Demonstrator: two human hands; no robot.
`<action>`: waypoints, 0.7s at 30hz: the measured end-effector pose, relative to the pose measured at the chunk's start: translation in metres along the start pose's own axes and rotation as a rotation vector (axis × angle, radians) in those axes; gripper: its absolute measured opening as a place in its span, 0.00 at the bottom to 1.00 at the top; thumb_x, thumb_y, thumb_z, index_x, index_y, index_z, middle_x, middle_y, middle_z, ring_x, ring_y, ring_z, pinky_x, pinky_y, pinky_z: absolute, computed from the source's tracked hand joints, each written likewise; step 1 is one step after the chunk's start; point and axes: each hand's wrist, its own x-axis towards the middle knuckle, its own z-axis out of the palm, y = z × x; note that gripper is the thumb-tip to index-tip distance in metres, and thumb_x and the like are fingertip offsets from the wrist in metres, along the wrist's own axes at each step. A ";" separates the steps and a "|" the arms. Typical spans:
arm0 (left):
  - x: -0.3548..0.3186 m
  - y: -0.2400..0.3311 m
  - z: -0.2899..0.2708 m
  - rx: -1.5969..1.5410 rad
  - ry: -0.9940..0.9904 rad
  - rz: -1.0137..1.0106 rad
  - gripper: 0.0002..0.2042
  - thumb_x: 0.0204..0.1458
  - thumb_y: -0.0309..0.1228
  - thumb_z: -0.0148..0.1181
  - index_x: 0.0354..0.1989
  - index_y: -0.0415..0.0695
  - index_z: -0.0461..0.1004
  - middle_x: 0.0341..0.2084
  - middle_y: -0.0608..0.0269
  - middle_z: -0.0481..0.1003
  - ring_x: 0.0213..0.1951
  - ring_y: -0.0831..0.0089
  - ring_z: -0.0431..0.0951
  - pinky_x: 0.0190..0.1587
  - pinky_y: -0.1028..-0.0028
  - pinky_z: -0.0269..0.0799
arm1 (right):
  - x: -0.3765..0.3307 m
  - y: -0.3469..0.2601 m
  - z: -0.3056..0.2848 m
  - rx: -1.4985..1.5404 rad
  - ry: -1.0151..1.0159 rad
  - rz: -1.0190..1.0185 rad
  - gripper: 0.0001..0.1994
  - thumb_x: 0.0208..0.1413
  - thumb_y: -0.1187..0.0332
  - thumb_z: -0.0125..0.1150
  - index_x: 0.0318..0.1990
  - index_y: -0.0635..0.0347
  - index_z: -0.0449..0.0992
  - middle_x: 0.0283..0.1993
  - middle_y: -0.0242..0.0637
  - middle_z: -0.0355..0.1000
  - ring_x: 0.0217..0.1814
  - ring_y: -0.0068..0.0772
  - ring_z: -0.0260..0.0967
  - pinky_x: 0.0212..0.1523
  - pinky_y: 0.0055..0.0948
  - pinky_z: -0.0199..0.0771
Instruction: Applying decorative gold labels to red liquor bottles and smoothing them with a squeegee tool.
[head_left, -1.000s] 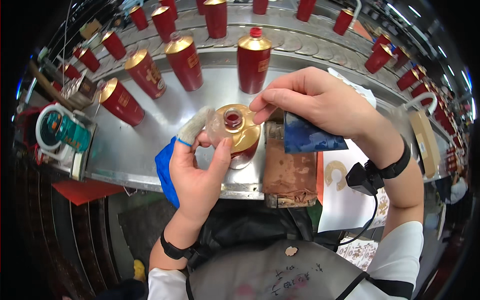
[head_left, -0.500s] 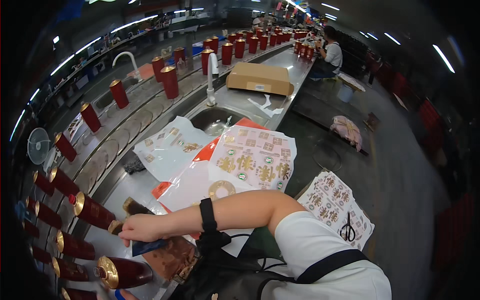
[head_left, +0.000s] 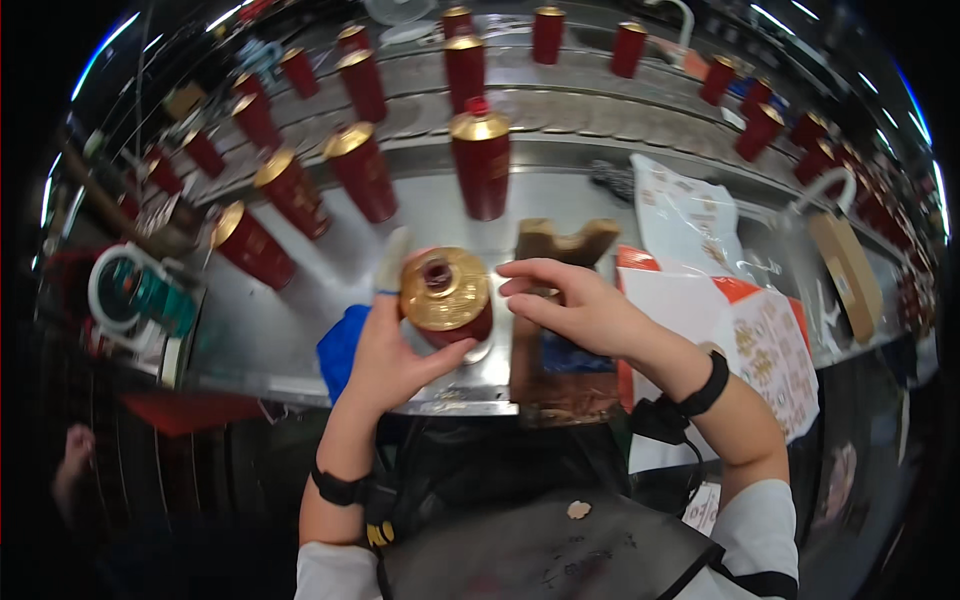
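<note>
Bottle: a dark red bottle with a gold shoulder and an open red neck stands on the tabletop at the near edge, right in front of the person, seen from above.
Left hand: the left hand wraps the bottle's left and near side, thumb under the gold shoulder, forefinger in a pale fingertip cover pointing up past the rim; fingers curled on the bottle, gripping it.
Right hand: the right hand hovers just right of the bottle's neck, fingers loosely bent and pointing left toward it; whether the fingertips pinch anything small, I cannot tell.
Wrists: a black band sits on each wrist.
Under the right hand: a brown wooden block with a notched top stands just beside the bottle.
Beside the left hand: a blue cloth lies on the tabletop, touching the palm.
Right side: white printed sheets with orange edges lie near the right forearm.
Farther back: a capped red bottle stands behind, with rows of similar red bottles along the curved conveyor.
</note>
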 end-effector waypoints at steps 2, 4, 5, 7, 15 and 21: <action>0.002 0.002 -0.005 -0.093 -0.086 -0.026 0.58 0.41 0.29 0.79 0.77 0.39 0.41 0.69 0.49 0.62 0.69 0.58 0.66 0.69 0.62 0.61 | 0.000 -0.006 0.005 0.031 -0.042 0.087 0.29 0.64 0.66 0.64 0.71 0.59 0.64 0.59 0.36 0.74 0.44 0.14 0.70 0.47 0.20 0.73; 0.003 0.005 -0.010 -0.097 -0.107 0.044 0.55 0.45 0.31 0.77 0.77 0.39 0.40 0.69 0.49 0.61 0.69 0.58 0.66 0.70 0.62 0.60 | 0.003 -0.013 0.010 0.018 -0.065 0.054 0.34 0.61 0.67 0.68 0.73 0.58 0.61 0.51 0.33 0.75 0.38 0.12 0.67 0.42 0.19 0.71; 0.003 0.007 -0.008 -0.200 -0.033 -0.018 0.53 0.48 0.31 0.75 0.77 0.39 0.42 0.68 0.49 0.61 0.68 0.59 0.67 0.69 0.63 0.61 | 0.004 -0.016 0.011 0.003 -0.059 0.039 0.37 0.60 0.68 0.70 0.74 0.57 0.59 0.47 0.31 0.76 0.35 0.11 0.65 0.40 0.19 0.70; 0.004 0.011 0.001 -0.427 0.102 -0.142 0.47 0.52 0.31 0.72 0.76 0.38 0.45 0.67 0.49 0.63 0.66 0.61 0.68 0.68 0.64 0.62 | 0.006 -0.022 0.013 0.030 -0.102 0.084 0.41 0.56 0.68 0.73 0.75 0.57 0.57 0.37 0.27 0.72 0.32 0.11 0.63 0.36 0.19 0.67; 0.006 0.029 0.021 -0.328 0.160 -0.246 0.36 0.58 0.28 0.67 0.71 0.35 0.55 0.62 0.53 0.67 0.62 0.68 0.70 0.64 0.68 0.68 | 0.009 -0.020 0.025 -0.055 -0.024 -0.062 0.44 0.50 0.66 0.79 0.74 0.57 0.59 0.26 0.25 0.67 0.25 0.14 0.60 0.27 0.20 0.62; 0.010 0.037 0.023 -0.441 0.164 -0.311 0.35 0.57 0.24 0.66 0.71 0.37 0.55 0.62 0.55 0.67 0.62 0.69 0.70 0.63 0.68 0.69 | 0.011 -0.014 0.029 -0.155 0.029 -0.139 0.44 0.47 0.59 0.78 0.70 0.65 0.61 0.45 0.47 0.75 0.32 0.36 0.72 0.37 0.33 0.74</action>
